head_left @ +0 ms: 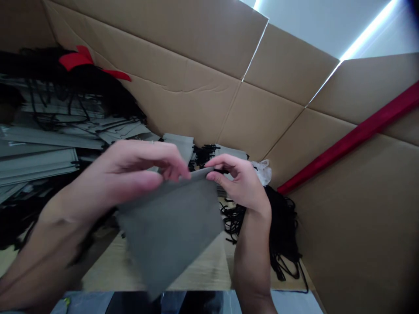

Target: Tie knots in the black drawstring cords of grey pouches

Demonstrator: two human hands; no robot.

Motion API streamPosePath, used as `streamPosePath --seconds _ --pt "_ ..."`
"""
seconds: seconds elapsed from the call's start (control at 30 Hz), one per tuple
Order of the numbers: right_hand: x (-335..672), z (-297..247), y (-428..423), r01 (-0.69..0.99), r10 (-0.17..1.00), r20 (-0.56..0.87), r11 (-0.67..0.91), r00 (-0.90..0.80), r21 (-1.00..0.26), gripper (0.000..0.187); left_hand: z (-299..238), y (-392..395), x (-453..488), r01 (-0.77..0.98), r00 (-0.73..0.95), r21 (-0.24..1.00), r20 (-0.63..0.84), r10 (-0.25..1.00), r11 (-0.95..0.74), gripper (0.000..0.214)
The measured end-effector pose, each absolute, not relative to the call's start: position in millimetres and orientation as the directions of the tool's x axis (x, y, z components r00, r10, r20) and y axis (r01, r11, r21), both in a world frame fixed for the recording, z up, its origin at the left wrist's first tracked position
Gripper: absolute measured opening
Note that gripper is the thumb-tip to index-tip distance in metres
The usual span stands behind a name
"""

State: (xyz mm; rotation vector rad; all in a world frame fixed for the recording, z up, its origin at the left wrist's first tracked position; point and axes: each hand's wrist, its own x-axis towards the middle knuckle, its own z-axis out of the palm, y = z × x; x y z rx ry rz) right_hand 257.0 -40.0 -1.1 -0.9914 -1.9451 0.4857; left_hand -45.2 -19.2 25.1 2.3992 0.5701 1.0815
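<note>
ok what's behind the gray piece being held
Past the gray piece, pale tabletop shows below and black cords to its right; whatever sits directly behind it is covered.

Motion blurs the left hand (127, 174) and the grey piece (176, 222), most of all its lowest corner near seven o'clock; how the left fingers (180, 168) meet its upper edge is unclear. The right hand (244, 183) partly hides the clear plastic (264, 172). Toward four o'clock, the right forearm (252, 261) covers some of the black cord pile (283, 226). The view crops the grey stacks (42, 163) at nine o'clock.
</note>
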Motion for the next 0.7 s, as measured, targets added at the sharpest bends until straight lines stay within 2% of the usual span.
streamPosePath --seconds 0.03,0.1,0.13,0.2,0.3,0.43,0.53,0.57,0.63,0.7 --pt "257 0 -44 0.433 0.791 0.557 0.608 -0.254 -0.666 0.013 23 -18 -39 0.186 0.629 0.564 0.560 0.539 -0.804 0.027" --pt "253 2 -52 0.375 0.768 0.596 0.637 -0.233 -0.674 0.022 16 -14 -25 0.222 0.661 0.564 0.513 0.548 -0.795 0.041" --pt "250 3 -55 0.353 0.753 0.615 0.655 -0.234 -0.668 0.026 12 -12 -19 0.227 0.681 0.574 0.483 0.549 -0.787 0.040" --pt "246 5 -59 0.342 0.727 0.650 0.683 -0.222 -0.646 0.031 6 -10 -11 0.201 0.702 0.597 0.465 0.539 -0.777 0.026" --pt "245 7 -65 0.347 0.700 0.690 0.702 -0.181 -0.622 0.021 3 -11 -8 0.196 0.691 0.584 0.488 0.534 -0.788 0.015" --pt "247 10 -72 0.355 0.665 0.723 0.731 -0.184 -0.583 0.013 3 -15 -4 0.171 0.668 0.591 0.518 0.534 -0.788 0.014" --pt "244 11 -75 0.328 0.645 0.733 0.755 -0.215 -0.568 0.012 -1 -17 5 0.015 0.592 0.652 0.605 0.532 -0.758 0.009" --pt "242 11 -75 0.320 0.641 0.737 0.759 -0.214 -0.568 0.012 -3 -18 9 -0.063 0.557 0.657 0.648 0.520 -0.751 0.014" --pt "240 12 -76 0.315 0.639 0.743 0.760 -0.199 -0.569 0.012 -6 -19 14 -0.190 0.489 0.643 0.718 0.496 -0.742 0.021" --pt "239 14 -76 0.320 0.634 0.751 0.761 -0.182 -0.565 0.010 -8 -21 18 -0.245 0.448 0.626 0.750 0.486 -0.740 0.020"
